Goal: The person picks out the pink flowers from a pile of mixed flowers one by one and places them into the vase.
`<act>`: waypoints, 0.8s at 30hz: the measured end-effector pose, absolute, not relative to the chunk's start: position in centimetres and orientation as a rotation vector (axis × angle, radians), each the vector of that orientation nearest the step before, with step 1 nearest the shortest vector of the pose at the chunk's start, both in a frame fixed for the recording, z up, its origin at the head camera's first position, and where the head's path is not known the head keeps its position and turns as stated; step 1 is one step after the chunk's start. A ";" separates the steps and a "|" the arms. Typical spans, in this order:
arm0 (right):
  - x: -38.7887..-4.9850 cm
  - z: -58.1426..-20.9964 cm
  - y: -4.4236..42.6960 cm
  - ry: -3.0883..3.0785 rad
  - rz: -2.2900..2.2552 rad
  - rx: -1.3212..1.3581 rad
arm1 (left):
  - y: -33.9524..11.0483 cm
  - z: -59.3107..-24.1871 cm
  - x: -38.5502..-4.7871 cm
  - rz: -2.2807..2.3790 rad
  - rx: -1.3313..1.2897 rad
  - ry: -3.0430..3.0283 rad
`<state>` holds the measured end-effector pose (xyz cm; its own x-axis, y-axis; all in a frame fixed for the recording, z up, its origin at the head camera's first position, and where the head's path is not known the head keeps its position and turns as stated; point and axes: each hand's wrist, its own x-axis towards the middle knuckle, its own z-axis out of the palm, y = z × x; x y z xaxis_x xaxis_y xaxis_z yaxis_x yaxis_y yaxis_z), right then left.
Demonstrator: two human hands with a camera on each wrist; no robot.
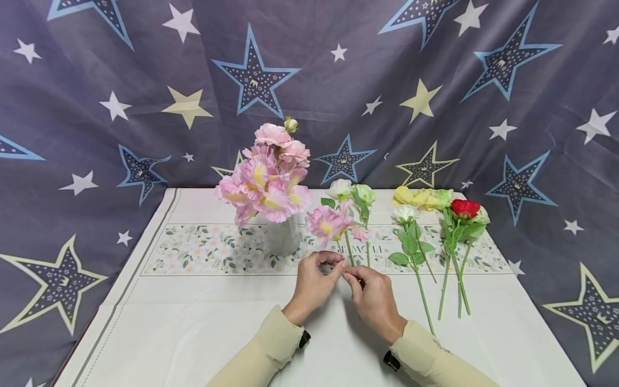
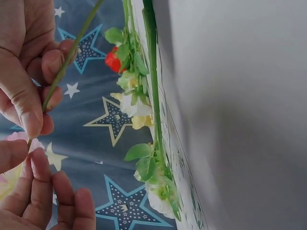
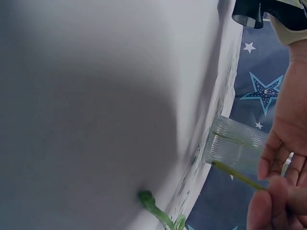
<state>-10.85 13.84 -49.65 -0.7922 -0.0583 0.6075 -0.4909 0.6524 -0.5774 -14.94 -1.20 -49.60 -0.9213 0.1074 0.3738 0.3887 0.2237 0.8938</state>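
Both hands meet above the table on the thin green stem (image 2: 67,64) of a pink flower with yellow centres (image 1: 329,221). My left hand (image 1: 315,280) pinches the stem between thumb and fingertips. Close beside it, my right hand (image 1: 374,300) pinches the same stem; the cut end points towards the table in the right wrist view. Behind the left hand stands a clear ribbed vase (image 1: 282,236), holding a bunch of pink flowers (image 1: 271,177). Fingers partly hide the stem in the head view.
Right of the hands lie a white rose (image 1: 405,214), a red rose (image 1: 465,208) and yellow flowers (image 1: 418,198). Another white rose (image 1: 339,188) and a pale green one (image 1: 364,194) lie behind the held flower. A star-patterned curtain (image 1: 300,48) surrounds the white table (image 1: 193,322).
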 end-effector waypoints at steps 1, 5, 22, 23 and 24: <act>-10.8 -49.7 13.8 -2.315 1.033 0.431 | -1.2 -49.5 -14.9 -1.756 -0.469 -2.266; -10.8 -49.8 13.8 -2.306 1.024 0.438 | -1.1 -49.3 -14.8 -1.693 -0.501 -2.263; -11.4 -49.7 14.3 -2.216 1.011 0.477 | -1.5 -47.9 -14.4 -1.532 -0.575 -2.179; -11.5 -49.7 14.4 -2.209 1.010 0.478 | -1.7 -47.9 -14.5 -1.508 -0.587 -2.153; -11.5 -49.7 14.5 -2.208 1.008 0.475 | -1.8 -47.8 -14.6 -1.486 -0.596 -2.123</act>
<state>-11.46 14.54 -49.73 -0.7190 -0.0533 0.6930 -0.5587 0.6374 -0.5306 -14.58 -1.79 -47.77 -0.7913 0.0786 0.6063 0.5966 0.3162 0.7376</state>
